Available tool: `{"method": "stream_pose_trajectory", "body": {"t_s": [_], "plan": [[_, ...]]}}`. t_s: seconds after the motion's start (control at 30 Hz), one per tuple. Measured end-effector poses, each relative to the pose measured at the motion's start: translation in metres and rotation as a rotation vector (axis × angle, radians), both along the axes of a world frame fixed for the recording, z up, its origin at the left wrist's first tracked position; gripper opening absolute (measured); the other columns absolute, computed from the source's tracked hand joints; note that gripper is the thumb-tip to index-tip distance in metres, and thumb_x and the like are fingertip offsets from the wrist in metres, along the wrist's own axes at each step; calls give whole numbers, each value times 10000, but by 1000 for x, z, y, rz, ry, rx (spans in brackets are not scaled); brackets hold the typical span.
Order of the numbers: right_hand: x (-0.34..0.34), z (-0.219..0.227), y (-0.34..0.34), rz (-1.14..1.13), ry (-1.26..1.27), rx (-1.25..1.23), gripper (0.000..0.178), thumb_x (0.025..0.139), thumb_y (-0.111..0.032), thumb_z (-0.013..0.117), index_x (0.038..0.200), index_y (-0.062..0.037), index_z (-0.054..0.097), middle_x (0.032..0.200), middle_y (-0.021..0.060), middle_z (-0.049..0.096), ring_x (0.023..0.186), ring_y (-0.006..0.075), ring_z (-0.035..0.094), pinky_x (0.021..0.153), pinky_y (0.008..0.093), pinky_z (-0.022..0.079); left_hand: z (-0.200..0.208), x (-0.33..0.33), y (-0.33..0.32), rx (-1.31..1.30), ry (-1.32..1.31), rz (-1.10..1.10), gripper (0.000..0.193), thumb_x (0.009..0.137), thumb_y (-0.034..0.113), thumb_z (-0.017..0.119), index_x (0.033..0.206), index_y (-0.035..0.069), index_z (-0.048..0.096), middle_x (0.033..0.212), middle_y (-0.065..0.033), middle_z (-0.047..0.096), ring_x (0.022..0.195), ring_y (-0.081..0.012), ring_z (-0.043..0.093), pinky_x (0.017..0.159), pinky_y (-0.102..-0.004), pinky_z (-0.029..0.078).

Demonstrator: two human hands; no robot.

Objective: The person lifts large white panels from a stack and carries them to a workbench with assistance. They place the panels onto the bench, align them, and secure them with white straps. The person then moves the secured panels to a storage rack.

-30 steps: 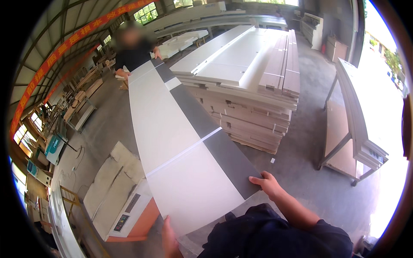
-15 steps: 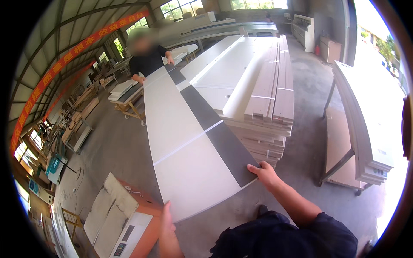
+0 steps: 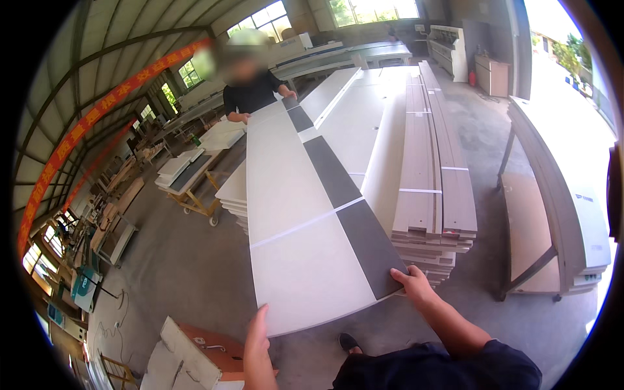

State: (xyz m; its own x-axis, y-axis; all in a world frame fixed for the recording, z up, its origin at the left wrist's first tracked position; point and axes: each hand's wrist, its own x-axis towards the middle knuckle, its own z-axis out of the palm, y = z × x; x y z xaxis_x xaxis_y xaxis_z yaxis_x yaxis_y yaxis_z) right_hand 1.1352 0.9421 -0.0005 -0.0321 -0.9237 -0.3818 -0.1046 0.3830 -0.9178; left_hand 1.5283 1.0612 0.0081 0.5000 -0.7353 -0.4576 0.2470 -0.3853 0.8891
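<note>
A long white panel [image 3: 305, 260] with a dark grey strip [image 3: 367, 244] along its right side stretches away from me, crossed by a pale strap [image 3: 305, 224]. At its near left corner, my left hand [image 3: 257, 331] grips the edge; its fingers are mostly hidden beneath. My right hand [image 3: 416, 286] holds the near right corner, thumb on top of the grey strip and fingers under it. A co-worker in a dark top [image 3: 250, 94] holds the far end with both hands. The panel appears held up, partly overlapping the view of the stacks behind it.
Strapped stacks of pale boards [image 3: 419, 201] stand to the right of the panel. Further right is a wheeled rack [image 3: 530, 273] bearing boards. At left are a yellow-framed trolley [image 3: 205, 201] and white stacked boards [image 3: 233, 195]. An orange-and-white cabinet [image 3: 214, 344] sits at lower left.
The panel, both my hands and the co-worker have shifted right in the picture. My view has also moved; the orange cabinet sits lower, and white stacked boards show left of the panel. Both grips stay.
</note>
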Motion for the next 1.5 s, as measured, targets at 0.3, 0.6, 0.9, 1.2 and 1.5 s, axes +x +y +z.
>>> {"method": "stream_pose_trajectory", "body": {"t_s": [0.3, 0.6, 0.9, 1.2, 1.5], "plan": [[115, 31, -99, -160, -65, -20, 444, 842, -404, 706, 947, 3, 561, 787, 49, 554, 673, 129, 485, 595, 288, 407, 0, 123, -165, -28, 70, -142, 552, 899, 393, 553, 1250, -34, 544, 1296, -142, 552, 1217, -245, 483, 1035, -369, 336], [194, 35, -209, -146, -29, 103, 493, 841, -411, 699, 1001, 32, 554, 856, 87, 563, 739, 157, 501, 650, 302, 428, 1, 203, -288, -56, 45, -105, 311, 874, 344, 574, 970, 51, 614, 854, -66, 648, 709, -176, 607, 572, -327, 451], [238, 18, -281, -213, -37, 153, 514, 848, -429, 683, 1011, 39, 546, 855, 84, 559, 682, 151, 503, 622, 304, 411, -8, 243, -364, -116, 190, 9, 301, 864, 301, 592, 965, 19, 580, 922, -97, 622, 758, -252, 631, 679, -398, 527], [296, 22, -328, -307, -70, 154, 387, 895, -371, 646, 959, 0, 555, 823, 81, 576, 602, 152, 519, 503, 271, 357, -31, 226, -366, -100, 714, -126, 363, 929, 350, 509, 1078, 27, 442, 1072, -199, 545, 968, -415, 613, 889, -533, 501], [305, 75, -387, -381, -59, 47, 365, 894, -349, 649, 927, 5, 564, 772, 92, 576, 542, 163, 539, 478, 268, 365, -3, 140, -525, -496, 1057, -175, 398, 990, 360, 451, 1215, 34, 495, 1197, -107, 565, 1062, -216, 576, 944, -376, 483]]}}
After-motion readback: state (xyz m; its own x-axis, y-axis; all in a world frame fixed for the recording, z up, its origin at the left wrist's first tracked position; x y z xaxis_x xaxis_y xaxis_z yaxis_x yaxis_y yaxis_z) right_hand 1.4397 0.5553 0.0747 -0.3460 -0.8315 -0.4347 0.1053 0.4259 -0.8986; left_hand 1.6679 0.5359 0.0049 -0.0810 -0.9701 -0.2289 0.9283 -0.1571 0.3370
